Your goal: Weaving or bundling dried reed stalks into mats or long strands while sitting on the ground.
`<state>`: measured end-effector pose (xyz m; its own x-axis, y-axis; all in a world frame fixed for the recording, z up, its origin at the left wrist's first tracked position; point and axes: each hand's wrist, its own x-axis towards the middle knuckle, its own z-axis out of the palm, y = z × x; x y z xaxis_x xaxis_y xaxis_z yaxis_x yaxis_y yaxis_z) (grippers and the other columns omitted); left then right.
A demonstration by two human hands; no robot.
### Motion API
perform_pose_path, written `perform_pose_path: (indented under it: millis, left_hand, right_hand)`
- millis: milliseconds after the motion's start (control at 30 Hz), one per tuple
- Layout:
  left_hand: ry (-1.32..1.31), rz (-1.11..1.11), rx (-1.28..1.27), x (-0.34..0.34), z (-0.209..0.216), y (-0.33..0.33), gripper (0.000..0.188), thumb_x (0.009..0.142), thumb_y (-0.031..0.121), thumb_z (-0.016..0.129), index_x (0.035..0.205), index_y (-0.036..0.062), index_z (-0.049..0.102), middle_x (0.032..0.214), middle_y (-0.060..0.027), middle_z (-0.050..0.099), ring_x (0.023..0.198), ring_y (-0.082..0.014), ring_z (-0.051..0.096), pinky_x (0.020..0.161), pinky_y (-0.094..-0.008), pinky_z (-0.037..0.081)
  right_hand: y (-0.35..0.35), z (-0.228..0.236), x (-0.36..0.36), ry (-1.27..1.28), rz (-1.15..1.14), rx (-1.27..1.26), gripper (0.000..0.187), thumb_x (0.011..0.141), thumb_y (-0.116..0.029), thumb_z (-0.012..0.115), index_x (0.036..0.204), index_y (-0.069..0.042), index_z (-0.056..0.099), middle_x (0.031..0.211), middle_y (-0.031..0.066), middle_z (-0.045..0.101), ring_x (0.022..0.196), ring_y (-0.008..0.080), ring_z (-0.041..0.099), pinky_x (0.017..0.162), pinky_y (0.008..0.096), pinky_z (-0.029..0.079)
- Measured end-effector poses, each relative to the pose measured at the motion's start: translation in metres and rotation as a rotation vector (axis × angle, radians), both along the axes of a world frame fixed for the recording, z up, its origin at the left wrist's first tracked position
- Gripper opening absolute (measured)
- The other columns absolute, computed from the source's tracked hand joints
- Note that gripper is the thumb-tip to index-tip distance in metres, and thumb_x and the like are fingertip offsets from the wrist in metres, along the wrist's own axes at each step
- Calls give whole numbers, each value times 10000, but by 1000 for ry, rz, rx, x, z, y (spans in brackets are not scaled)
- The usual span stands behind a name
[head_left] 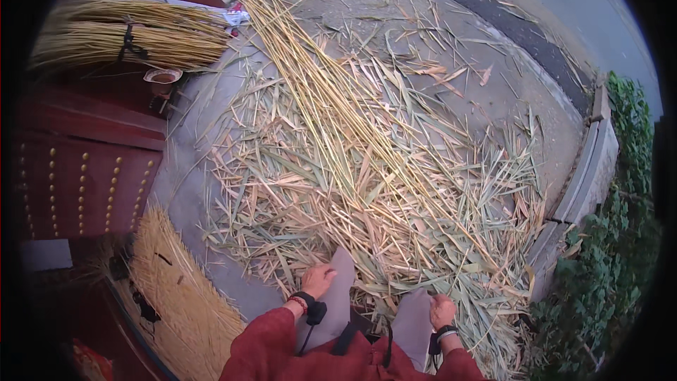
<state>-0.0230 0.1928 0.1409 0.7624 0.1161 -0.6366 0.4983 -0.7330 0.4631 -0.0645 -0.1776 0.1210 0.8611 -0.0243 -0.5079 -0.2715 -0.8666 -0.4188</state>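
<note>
My left hand (319, 281) is by my left knee, its fingers curled in. My right hand (443, 312) is closed at the outer side of my right knee. Whatever either hand might hold is hidden or too small to make out. In front of my knees spreads a thick litter of dry leaves and husks (282, 162), straw-coloured and grey-green. Long thin yellow reed stalks (331, 109) lie over it, running from the far left toward the near right.
Tied bundles of stalks (176, 35) lie at the far left, near a small bowl-topped object (162, 76). A studded dark red door (92, 176) stands left, above another straw-coloured bundle (180, 282). A stone kerb (582, 169) and green plants (599, 275) border the right.
</note>
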Motion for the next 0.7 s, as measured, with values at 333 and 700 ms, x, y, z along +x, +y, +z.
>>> perform_pose_path:
  millis: [333,700]
  left_hand:
    - [432,377,239,-134,70,120,304,731,367,547,915,152,659,917,-88,631,875,-271,586,770,-363,450]
    - [533,381,50,-194,67,143,281,754,345,576,856,99,668,751,-32,655,698,-151,615,667,-286,466]
  right_hand:
    - [-21,72,35,-45,-35,-16,207,687,-215,585,740,-22,642,645,197,583,637,355,581,586,409,457]
    - [49,138,120,-77,64,68,162,698,-168,578,771,-35,634,697,193,600,688,347,588,646,396,465]
